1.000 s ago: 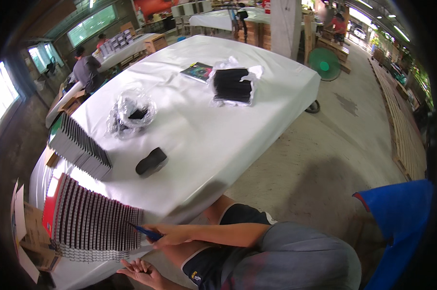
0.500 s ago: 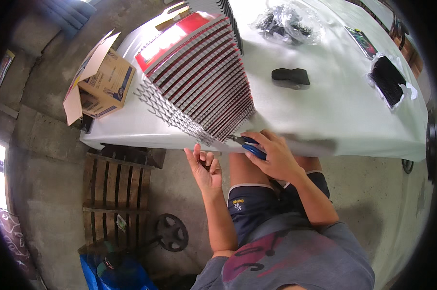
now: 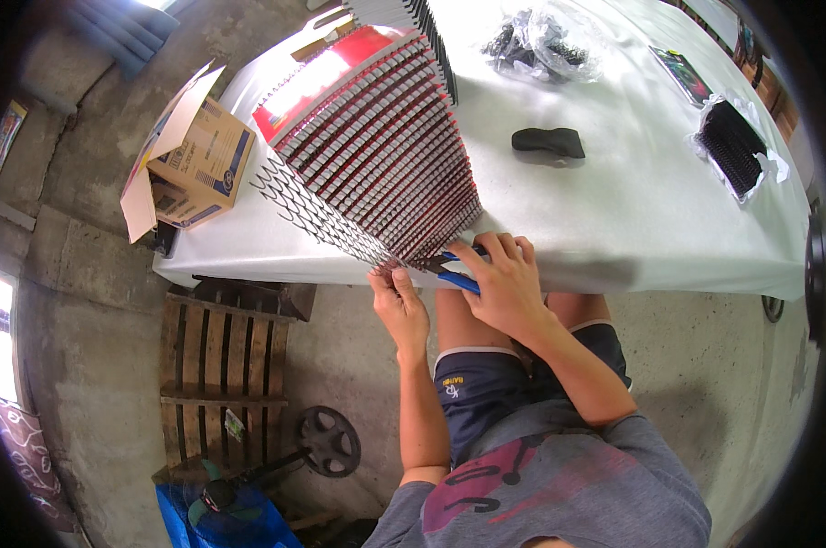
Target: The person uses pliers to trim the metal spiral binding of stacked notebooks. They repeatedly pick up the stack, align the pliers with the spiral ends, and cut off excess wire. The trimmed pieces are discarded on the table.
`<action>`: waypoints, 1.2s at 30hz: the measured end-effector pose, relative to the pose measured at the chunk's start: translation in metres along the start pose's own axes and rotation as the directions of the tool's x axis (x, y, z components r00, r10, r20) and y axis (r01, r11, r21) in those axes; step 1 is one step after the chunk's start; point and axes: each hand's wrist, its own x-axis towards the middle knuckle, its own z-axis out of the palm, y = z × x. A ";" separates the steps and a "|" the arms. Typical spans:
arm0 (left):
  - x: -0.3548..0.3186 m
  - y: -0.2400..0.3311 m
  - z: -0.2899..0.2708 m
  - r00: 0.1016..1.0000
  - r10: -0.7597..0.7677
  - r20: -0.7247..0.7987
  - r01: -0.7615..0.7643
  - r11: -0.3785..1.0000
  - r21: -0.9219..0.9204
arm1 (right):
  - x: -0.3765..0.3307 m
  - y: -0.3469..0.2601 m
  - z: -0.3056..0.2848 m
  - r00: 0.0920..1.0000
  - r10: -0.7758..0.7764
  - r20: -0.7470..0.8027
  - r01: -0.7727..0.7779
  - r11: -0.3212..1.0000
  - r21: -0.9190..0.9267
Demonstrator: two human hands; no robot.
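A red, tapering rack-like piece (image 3: 381,151) stands at the table's near edge, its faces covered in rows of grey, curved hook-like pieces. My right hand (image 3: 504,285) is closed around blue-handled pliers (image 3: 458,274), whose dark jaws reach the rack's lowest corner. At that same corner, just left of the jaws, my left hand (image 3: 401,310) has its thumb and fingers drawn together. What sits between those fingertips is too small to tell.
On the white-covered table (image 3: 541,219) lie a black pouch-like item (image 3: 548,142), a clear plastic bag with dark pieces (image 3: 536,50), a flat dark package (image 3: 681,75) and a black mesh-like block (image 3: 732,144). An open cardboard box (image 3: 198,155) stands left; a wooden pallet (image 3: 221,365) is below.
My left hand has risen to the rack's bottom corner, and its extended finger has closed in. The pliers have shifted slightly left, their jaws now at the corner.
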 end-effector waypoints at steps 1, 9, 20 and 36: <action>0.000 -0.006 0.002 1.000 0.018 -0.016 -0.018 1.000 -0.001 | 0.000 -0.001 0.002 1.000 -0.008 -0.007 0.008 1.000 -0.003; -0.003 -0.011 0.011 0.992 -0.119 -0.041 0.111 0.982 -0.155 | 0.003 -0.002 0.006 1.000 -0.005 0.023 0.004 0.999 0.051; -0.004 -0.016 0.011 0.998 -0.018 -0.066 0.013 0.997 -0.075 | 0.004 0.002 0.014 0.999 -0.038 0.034 0.038 0.999 0.010; -0.011 -0.014 0.013 0.995 -0.035 -0.091 0.023 0.992 -0.124 | 0.005 0.003 0.001 0.998 -0.035 -0.048 0.035 0.999 0.013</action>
